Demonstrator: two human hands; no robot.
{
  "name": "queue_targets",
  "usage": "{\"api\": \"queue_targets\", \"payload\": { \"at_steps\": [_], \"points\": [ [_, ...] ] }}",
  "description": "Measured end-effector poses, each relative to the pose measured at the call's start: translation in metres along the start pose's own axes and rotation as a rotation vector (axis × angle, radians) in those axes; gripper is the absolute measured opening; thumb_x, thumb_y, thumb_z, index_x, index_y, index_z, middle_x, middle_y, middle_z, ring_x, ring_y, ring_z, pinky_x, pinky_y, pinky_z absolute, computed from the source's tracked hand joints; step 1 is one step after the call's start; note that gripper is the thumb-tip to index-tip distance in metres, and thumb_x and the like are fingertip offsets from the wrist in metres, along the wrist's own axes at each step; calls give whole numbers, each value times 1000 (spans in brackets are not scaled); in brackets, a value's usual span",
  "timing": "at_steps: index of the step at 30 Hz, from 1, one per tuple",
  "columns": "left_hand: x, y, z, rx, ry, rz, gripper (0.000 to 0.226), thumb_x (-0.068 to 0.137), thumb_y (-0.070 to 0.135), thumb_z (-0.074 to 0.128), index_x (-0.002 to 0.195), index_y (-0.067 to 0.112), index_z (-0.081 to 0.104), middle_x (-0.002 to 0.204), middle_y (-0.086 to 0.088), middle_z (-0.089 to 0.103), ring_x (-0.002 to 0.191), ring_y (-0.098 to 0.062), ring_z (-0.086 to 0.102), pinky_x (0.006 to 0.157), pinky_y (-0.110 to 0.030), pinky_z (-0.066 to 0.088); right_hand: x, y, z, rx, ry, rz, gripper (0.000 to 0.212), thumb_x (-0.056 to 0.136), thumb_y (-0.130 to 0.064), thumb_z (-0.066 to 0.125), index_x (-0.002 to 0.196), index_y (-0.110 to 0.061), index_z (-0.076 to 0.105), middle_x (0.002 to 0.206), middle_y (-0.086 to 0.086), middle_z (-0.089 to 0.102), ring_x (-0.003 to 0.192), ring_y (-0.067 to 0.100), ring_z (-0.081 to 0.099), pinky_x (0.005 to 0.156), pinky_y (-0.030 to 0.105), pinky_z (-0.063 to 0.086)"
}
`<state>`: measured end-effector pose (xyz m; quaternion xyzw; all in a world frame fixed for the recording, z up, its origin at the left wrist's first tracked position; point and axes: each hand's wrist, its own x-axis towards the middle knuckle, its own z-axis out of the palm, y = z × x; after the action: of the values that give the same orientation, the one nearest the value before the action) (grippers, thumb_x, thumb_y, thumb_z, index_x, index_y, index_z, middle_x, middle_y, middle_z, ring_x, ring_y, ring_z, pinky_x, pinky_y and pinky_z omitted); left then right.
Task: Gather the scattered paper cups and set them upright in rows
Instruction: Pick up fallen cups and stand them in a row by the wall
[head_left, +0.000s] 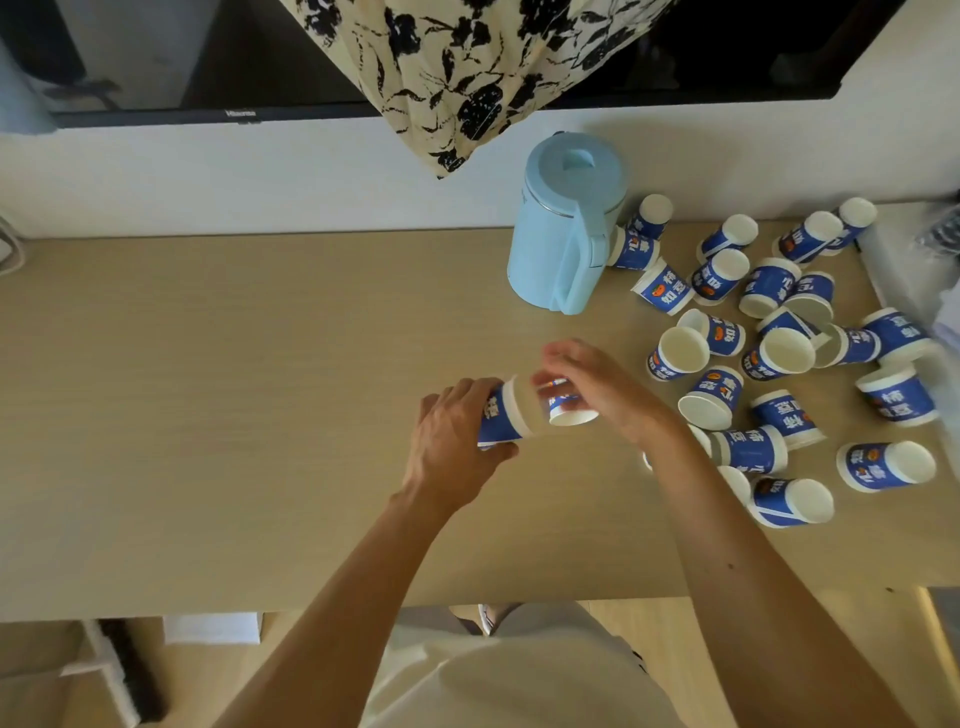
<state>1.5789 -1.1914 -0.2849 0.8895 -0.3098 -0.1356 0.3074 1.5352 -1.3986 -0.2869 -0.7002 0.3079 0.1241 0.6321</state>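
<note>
Several blue-and-white paper cups (769, 353) lie scattered on their sides or upside down over the right part of the wooden table (208, 415). My left hand (452, 447) grips one blue paper cup (501, 415) lying sideways near the table's middle. Just right of it, my right hand (602, 384) closes over a second paper cup (566, 408) whose white rim faces me. The two held cups are close together, almost touching. My right forearm hides part of a few cups near the front right.
A light blue lidded kettle (563, 223) stands at the back, left of the cup pile. A floral cloth (467, 78) hangs over a dark television (182, 57) on the wall. The table's front edge runs just before my body.
</note>
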Motion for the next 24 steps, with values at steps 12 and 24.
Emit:
{"api": "queue_targets", "payload": {
  "at_steps": [12, 24],
  "points": [
    [-20, -26, -20, -285, 159, -237, 67, 66, 15, 91, 127, 16, 61, 115, 1, 69, 101, -20, 66, 88, -41, 56, 60, 47, -44, -1671, -267, -590, 75, 88, -8, 63, 153, -33, 35, 160, -8, 29, 145, 18, 32, 104, 35, 40],
    [-35, -55, -39, -314, 231, -326, 64, 68, 19, 91, 124, 18, 61, 106, 10, 69, 91, -1, 63, 71, -4, 45, 67, 68, -11, -1739, -381, -725, 60, 75, -16, 68, 132, -32, 56, 137, -10, 51, 131, 19, 42, 99, 32, 36]
  ]
}}
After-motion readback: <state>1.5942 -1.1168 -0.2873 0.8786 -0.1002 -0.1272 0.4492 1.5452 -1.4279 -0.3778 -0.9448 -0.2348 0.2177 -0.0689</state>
